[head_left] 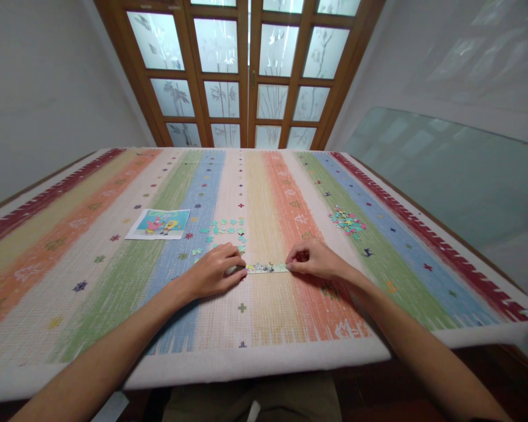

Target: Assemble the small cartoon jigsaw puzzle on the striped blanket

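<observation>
Striped desk, mid-frame: joined puzzle strip ran left-right, left hand and right hand pinching either end.

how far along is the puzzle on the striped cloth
Early on. Done: one short joined strip of pieces. In hand: the left hand and right hand press on its two ends. Left: the loose teal pieces behind the left hand and the pile of pieces to the right; the reference picture lies at left.
</observation>
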`<state>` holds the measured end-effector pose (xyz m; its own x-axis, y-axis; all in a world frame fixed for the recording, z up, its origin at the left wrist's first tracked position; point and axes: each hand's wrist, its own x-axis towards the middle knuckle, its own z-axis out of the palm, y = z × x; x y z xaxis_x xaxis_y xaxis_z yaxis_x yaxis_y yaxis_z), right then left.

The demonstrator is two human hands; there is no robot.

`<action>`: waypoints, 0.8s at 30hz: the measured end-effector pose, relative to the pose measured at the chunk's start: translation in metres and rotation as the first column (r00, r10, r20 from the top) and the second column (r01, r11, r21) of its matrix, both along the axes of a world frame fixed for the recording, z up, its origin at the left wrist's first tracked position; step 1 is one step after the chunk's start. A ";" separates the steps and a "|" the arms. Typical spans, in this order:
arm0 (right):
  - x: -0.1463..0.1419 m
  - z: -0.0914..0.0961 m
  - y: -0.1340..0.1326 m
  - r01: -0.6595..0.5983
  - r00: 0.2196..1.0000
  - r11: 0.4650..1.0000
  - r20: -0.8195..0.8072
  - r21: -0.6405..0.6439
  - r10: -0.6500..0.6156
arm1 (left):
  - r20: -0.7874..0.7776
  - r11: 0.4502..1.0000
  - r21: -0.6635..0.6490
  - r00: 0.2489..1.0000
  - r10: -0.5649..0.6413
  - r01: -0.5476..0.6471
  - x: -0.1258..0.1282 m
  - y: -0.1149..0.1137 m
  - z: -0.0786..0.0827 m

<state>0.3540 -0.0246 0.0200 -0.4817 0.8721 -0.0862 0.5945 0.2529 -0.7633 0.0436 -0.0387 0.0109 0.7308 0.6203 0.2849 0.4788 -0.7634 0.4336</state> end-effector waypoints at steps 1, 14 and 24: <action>-0.001 0.000 -0.001 -0.008 1.000 1.000 0.002 -0.001 0.008 | 0.003 1.000 -0.006 1.000 -0.005 0.005 -0.001 0.000 0.000; -0.002 0.003 -0.005 0.010 0.998 1.000 -0.056 -0.018 -0.011 | 0.095 0.986 0.126 0.991 0.097 -0.109 -0.031 0.016 0.019; -0.003 -0.001 -0.004 0.015 0.997 1.000 -0.071 0.014 -0.014 | -0.235 0.923 -0.157 0.921 0.312 -0.352 -0.111 0.046 0.046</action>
